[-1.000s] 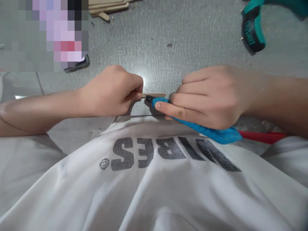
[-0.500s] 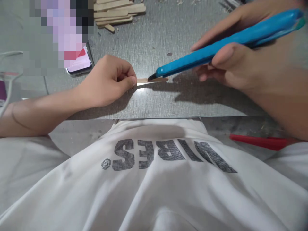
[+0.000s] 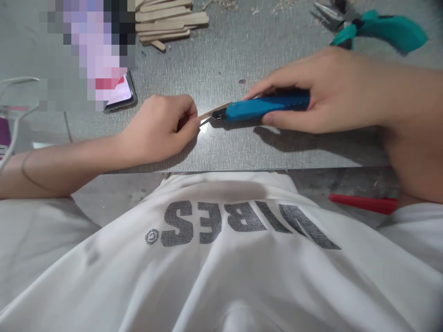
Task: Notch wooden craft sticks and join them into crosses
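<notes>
My left hand (image 3: 161, 122) is closed, pinching one end of a thin wooden craft stick (image 3: 215, 110) between thumb and fingers. The stick slants up to the right, and its far end lies beside the front of a blue utility knife (image 3: 266, 108). My right hand (image 3: 332, 92) wraps round the knife, which lies almost level and points left. The knife's black tip (image 3: 218, 115) is at the stick, close to my left fingertips. The rear of the knife is hidden under my right palm. I cannot tell whether its edge bites into the wood.
A pile of craft sticks (image 3: 169, 23) lies at the back, with wood shavings (image 3: 224, 4) nearby. Pliers with teal handles (image 3: 394, 32) rest at the back right. A phone (image 3: 126, 92), partly blurred out, and a white cable (image 3: 15, 120) are at the left. The table edge (image 3: 242, 169) runs close to my shirt.
My right hand has turned over and lowered the knife from a steep slant to nearly level. The stick now tilts upward at its right end. The pliers have come into fuller view.
</notes>
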The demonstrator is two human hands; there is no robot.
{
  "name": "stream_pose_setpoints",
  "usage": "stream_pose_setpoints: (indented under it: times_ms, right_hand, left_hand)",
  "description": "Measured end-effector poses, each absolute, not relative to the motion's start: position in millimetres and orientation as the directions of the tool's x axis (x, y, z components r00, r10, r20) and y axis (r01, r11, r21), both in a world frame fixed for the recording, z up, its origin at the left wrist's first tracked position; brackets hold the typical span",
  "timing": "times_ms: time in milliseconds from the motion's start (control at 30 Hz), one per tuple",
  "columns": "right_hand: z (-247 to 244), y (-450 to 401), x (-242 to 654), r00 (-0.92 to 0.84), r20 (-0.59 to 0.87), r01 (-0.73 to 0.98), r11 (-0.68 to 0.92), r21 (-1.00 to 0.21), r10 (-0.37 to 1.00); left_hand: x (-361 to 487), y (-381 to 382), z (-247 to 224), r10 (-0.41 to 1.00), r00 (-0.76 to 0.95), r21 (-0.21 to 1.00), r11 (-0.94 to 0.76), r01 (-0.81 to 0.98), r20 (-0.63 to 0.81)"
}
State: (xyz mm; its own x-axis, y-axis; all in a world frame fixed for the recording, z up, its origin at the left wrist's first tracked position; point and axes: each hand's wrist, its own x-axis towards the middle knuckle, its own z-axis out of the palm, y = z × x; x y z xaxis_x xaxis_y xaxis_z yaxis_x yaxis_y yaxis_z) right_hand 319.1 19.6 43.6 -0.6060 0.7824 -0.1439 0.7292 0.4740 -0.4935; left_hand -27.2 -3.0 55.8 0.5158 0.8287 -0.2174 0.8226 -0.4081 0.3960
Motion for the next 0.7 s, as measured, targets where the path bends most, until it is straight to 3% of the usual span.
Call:
stream_pose_setpoints:
  times_ms: [100,200,400,567,700]
  right_hand:
    - [41,6,299,-0.586,-0.190,0.807,0.546,-0.227,0.788]
    - [40,-5,286,-0.533,-0.265,0.843,0.531,-0.083,0.804]
    - [30,-14,279,-0.472,-0.252,0.879,0.472,-0.066,0.845]
    - [33,-16,272,-0.492,-0.215,0.867,0.497,-0.035,0.843]
    - [47,-20,258,-0.425,-0.323,0.879,0.471,0.074,0.846]
  left_hand:
    - [-28,-1,52,0.792,0.578,0.337,-0.498,0.799,-0.198]
    - [-30,0,46,0.758,0.637,0.275,-0.588,0.760,-0.141]
    - [-29,-2,40,0.739,0.637,0.095,-0.634,0.768,-0.219]
    - [-28,-5,38,0.762,0.623,0.125,-0.611,0.782,-0.177]
    - [-22,-7,42,0.780,0.593,0.151,-0.573,0.805,-0.201]
